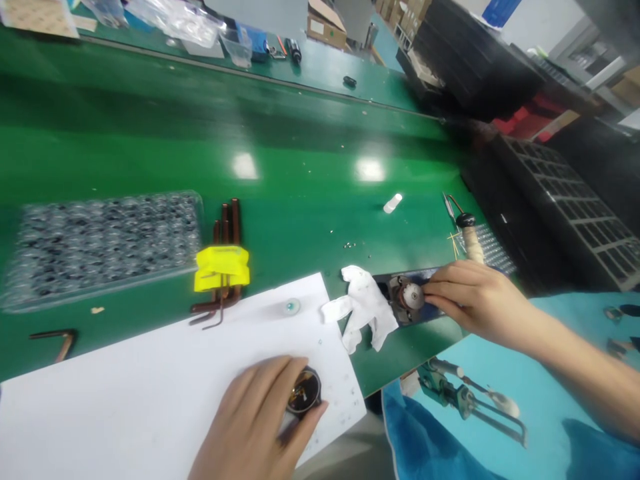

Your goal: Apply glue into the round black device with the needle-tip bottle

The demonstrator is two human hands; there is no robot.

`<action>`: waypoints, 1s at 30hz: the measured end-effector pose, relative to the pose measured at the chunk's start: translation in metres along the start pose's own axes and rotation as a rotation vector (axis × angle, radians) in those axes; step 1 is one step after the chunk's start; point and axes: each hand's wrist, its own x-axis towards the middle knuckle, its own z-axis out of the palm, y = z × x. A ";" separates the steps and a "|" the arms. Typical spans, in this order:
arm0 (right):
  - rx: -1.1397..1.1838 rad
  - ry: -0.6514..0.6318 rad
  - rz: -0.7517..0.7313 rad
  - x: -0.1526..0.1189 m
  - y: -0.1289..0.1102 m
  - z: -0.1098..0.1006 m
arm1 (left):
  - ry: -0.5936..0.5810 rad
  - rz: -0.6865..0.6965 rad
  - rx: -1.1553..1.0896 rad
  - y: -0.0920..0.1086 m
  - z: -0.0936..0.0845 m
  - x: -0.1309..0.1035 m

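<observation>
On the white paper sheet (150, 380), my left hand (255, 413) has its thumb and fingers closed around a small round black case (305, 392) with gold-coloured parts inside. My right hand (467, 293) reaches to a dark fixture (400, 313) at the table's right, fingertips pinched at the edge of its round metal part (413, 296). Part of the fixture is hidden beneath that hand. Crumpled white cloth pieces (367, 303) lie against the fixture's left side. Behind my left hand stands a small clear item with a teal centre (291, 307).
A clear tray of many small parts (105, 240) lies at the left. Beside it are hex keys in a yellow holder (222, 268) and a loose hex key (57, 339). A white cylinder (393, 203) and a wooden-handled tool (471, 240) lie farther back. Black crates (565, 200) stand right.
</observation>
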 end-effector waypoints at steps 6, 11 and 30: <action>0.028 0.037 0.006 0.000 0.000 0.004 | -0.002 0.020 0.015 0.000 0.000 0.000; 0.038 0.030 0.029 -0.001 -0.001 0.004 | -0.001 0.028 0.016 0.000 -0.002 0.002; -0.032 -0.016 0.070 -0.004 -0.001 -0.004 | -0.058 0.097 0.052 -0.003 0.001 -0.004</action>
